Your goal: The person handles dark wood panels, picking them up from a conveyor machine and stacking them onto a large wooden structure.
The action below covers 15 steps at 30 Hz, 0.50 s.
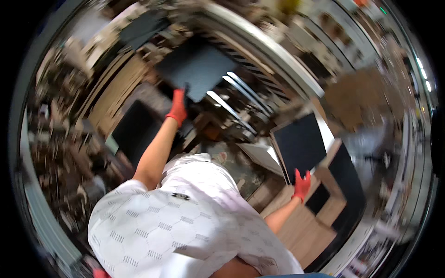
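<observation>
Both of my hands wear red gloves. My left hand (177, 105) reaches far forward to the near edge of a dark, smooth panel (197, 65). Blur and the dark tone at its fingertips hide how the fingers lie and whether they grip. My right hand (301, 184) is at the near edge of a black rectangular panel (301, 141), its fingers apart; I cannot tell if it touches the panel. A pale board edge (327, 129) shows beside this panel. Light wood-toned boards (303, 238) lie beneath my right forearm.
Bright metal rails (232, 111) run between the two panels. Stacked brown boards (109, 85) and a black panel (136, 125) stand at the left. A brown sheet (366, 99) is at the far right. A long pale beam (264, 39) crosses the back. Motion blurs much of the scene.
</observation>
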Tool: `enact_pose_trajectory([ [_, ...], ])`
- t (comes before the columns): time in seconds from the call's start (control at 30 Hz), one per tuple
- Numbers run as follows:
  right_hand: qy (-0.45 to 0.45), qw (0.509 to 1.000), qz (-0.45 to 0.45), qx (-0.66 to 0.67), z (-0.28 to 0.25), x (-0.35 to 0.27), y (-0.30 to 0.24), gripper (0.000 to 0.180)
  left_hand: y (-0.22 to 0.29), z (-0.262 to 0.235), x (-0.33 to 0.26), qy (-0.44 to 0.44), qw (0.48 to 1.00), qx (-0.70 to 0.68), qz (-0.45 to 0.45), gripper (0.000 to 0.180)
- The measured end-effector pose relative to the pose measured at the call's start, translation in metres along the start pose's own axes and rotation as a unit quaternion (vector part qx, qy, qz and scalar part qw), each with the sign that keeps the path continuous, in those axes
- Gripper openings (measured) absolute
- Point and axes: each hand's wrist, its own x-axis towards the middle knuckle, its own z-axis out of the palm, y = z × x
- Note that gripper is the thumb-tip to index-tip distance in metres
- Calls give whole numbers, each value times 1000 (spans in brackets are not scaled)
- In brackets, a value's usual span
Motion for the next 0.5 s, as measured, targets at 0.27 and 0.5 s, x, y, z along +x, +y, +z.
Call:
enact_pose_trajectory([
  [0.27, -97, 965, -93, 227, 50, -6, -146, 40, -57, -208, -93, 516, 831, 133, 160, 69],
  [0.5, -488, 748, 11, 450, 164, -93, -338, 36, -65, -254, -157, 587, 782, -45, 205, 74],
])
